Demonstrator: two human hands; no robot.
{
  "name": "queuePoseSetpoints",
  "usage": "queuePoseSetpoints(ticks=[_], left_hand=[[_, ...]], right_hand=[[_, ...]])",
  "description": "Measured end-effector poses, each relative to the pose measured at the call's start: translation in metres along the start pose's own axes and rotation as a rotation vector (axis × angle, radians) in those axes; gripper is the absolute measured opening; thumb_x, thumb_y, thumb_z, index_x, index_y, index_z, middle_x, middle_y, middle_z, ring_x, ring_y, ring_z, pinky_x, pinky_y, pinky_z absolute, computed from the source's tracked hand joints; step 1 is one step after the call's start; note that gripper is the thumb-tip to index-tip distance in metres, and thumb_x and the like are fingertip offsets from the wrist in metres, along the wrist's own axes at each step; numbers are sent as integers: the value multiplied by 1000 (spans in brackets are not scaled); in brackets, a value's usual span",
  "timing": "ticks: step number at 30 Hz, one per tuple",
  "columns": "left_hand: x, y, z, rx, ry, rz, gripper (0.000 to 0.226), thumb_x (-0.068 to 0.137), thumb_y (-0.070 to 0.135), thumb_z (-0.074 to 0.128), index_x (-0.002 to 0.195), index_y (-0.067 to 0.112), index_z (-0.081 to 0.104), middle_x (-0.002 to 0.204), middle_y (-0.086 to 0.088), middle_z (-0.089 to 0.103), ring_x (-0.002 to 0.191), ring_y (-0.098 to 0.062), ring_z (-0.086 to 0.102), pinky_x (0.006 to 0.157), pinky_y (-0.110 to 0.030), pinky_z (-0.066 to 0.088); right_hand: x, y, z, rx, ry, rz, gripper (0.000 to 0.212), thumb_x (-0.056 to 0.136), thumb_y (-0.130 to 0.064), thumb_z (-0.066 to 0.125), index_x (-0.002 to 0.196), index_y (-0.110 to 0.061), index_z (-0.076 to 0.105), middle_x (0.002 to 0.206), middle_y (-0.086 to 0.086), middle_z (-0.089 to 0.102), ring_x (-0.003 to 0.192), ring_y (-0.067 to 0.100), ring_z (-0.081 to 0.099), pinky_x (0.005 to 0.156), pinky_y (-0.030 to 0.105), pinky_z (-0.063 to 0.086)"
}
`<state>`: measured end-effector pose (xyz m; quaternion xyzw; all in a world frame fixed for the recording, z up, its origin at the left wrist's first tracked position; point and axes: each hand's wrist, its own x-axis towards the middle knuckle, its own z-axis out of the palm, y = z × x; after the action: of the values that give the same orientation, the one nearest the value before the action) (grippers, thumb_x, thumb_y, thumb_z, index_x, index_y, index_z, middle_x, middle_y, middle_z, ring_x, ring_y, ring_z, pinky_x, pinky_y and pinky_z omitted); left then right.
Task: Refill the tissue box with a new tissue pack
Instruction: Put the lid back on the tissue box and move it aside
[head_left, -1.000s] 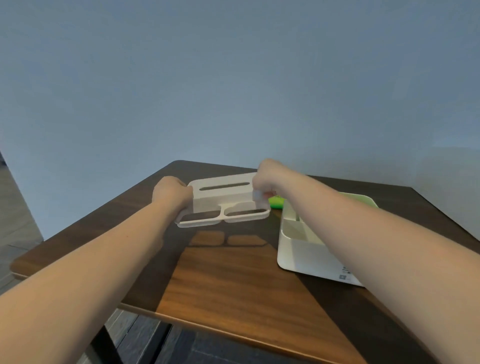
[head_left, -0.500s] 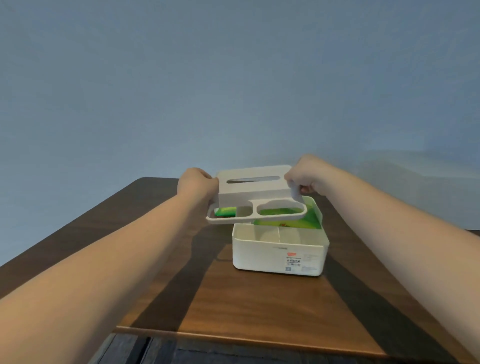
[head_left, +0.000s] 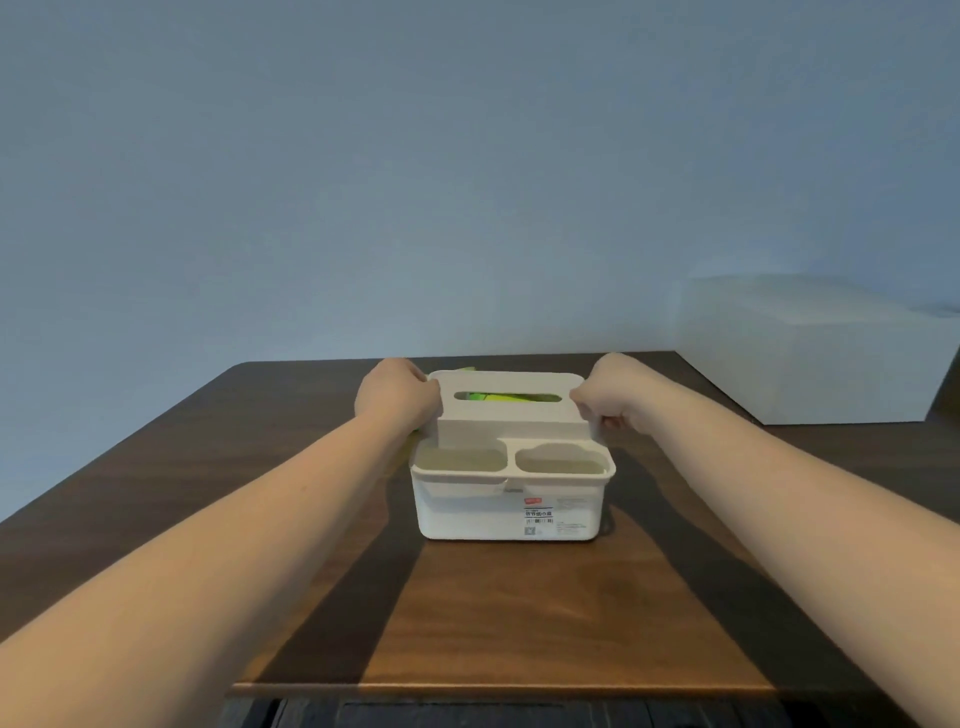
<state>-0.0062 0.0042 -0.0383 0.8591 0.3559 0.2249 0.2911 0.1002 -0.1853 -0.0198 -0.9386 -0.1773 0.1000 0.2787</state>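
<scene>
A white plastic tissue box (head_left: 467, 514) stands in the middle of the table, a label on its front wall. Its white lid (head_left: 506, 415) with a dispensing slot and two front cups rests on top of the box. Through the slot shows the green tissue pack (head_left: 498, 398) inside. My left hand (head_left: 397, 397) grips the lid's left end and my right hand (head_left: 608, 397) grips its right end, fingers curled over the edges.
The dark wooden table (head_left: 519, 618) has its front edge close below the box. A white block (head_left: 810, 353) sits at the far right against the blue-grey wall.
Both hands carried the lid from the left of the table to above the box, then lowered it onto the box. The view shifted so the box is centred.
</scene>
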Motion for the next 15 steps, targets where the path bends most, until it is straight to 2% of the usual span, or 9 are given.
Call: queuePoseSetpoints(ticks=[4,7,11,13,15], left_hand=[[3,-3,4,-4,1,-9,23,76,10,53,84,6,74,79,-6,69,74,-26,61,60,-28,45],[3,-6,8,-29,-4,-21,21,79,9,51,80,6,71,65,-5,65,56,-19,56,52,-25,40],[4,-8,13,-54,-7,-42,19,76,6,51,73,6,69,57,-6,60,57,-24,53,51,-24,40],[5,-8,14,-69,-9,-56,19,77,5,50,70,8,68,57,-6,60,55,-24,52,51,-24,40],[7,-8,15,-88,-18,-68,20,77,4,49,68,8,66,59,-9,61,57,-27,54,55,-26,44]], right_hand=[[4,-2,4,14,-19,27,13,77,7,59,67,-1,62,71,19,59,59,27,50,56,28,42],[4,-2,6,-26,4,15,8,78,7,60,80,0,64,81,18,61,72,30,55,65,32,44],[7,-2,10,-13,12,19,13,75,9,57,81,1,66,97,23,73,72,31,58,65,31,45],[10,1,12,9,21,17,10,82,5,55,82,2,64,86,19,69,65,27,56,61,25,45],[12,2,13,49,31,15,21,87,1,50,67,-5,50,74,12,54,58,20,48,53,23,41]])
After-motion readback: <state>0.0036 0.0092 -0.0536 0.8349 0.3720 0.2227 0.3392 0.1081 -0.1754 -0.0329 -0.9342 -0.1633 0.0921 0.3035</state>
